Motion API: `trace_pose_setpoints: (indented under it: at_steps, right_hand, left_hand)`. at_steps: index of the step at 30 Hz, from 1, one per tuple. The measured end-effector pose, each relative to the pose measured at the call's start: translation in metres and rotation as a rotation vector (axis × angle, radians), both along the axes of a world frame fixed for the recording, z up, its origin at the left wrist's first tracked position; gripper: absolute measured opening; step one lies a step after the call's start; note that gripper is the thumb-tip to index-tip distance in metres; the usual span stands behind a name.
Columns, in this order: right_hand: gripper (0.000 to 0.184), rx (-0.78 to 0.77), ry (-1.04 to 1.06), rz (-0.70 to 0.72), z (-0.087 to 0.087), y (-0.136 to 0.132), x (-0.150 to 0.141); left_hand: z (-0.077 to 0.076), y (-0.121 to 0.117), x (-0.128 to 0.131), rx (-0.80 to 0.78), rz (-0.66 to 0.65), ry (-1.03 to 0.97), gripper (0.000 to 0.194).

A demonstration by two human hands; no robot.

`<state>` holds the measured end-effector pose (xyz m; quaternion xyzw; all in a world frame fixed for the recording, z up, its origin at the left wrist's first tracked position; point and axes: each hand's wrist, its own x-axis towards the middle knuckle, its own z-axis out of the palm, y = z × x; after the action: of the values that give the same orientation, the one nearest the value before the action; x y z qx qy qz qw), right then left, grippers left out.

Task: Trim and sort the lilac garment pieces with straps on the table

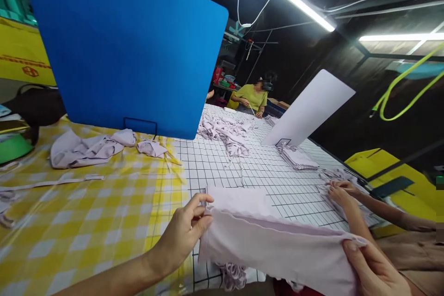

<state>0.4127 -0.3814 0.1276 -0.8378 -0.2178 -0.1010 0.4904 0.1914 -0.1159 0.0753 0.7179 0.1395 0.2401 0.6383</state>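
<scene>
My right hand (376,266) pinches one end of the pale lilac fabric panel (277,243) between thumb and fingers; my left hand (190,222) pinches the other end, thumb below, index finger above. The panel hangs between them, its upper edge slightly slack, above the grid-patterned tablecloth (194,162). I judge it light, soft and limp, hardly fragile, best gripped by its upper corners. Just beyond it lies a flat lilac piece (239,198).
</scene>
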Motion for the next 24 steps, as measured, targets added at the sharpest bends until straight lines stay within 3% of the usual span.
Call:
trace_pose_setpoints:
  at_steps: [3,5,7,10,13,17,24]
  right_hand:
    - [0.031,-0.063,0.082,-0.026,-0.008,0.019,0.047]
    - [0.035,-0.146,0.099,0.051,-0.024,0.042,0.079]
    - [0.038,-0.3,0.116,0.082,-0.048,0.069,0.106]
    - [0.029,-0.408,0.128,0.074,-0.089,0.102,0.127]
    - [0.024,-0.497,0.123,0.065,-0.118,0.118,0.132]
    - [0.022,-0.591,0.094,0.042,-0.126,0.119,0.133]
    - [0.028,-0.701,0.057,0.021,-0.126,0.117,0.135]
  left_hand:
    - [-0.014,0.0,0.033,-0.099,0.027,-0.01,0.03]
    - [-0.03,0.006,0.059,-0.099,0.097,0.023,0.031]
    - [-0.051,0.014,0.084,-0.012,0.214,0.12,0.032]
    - [-0.078,0.024,0.112,0.136,0.346,0.296,0.038]
    - [-0.09,0.028,0.122,0.249,0.355,0.423,0.044]
    - [-0.089,0.029,0.121,0.404,0.285,0.581,0.049]
    - [-0.095,0.032,0.122,0.509,0.27,0.664,0.049]
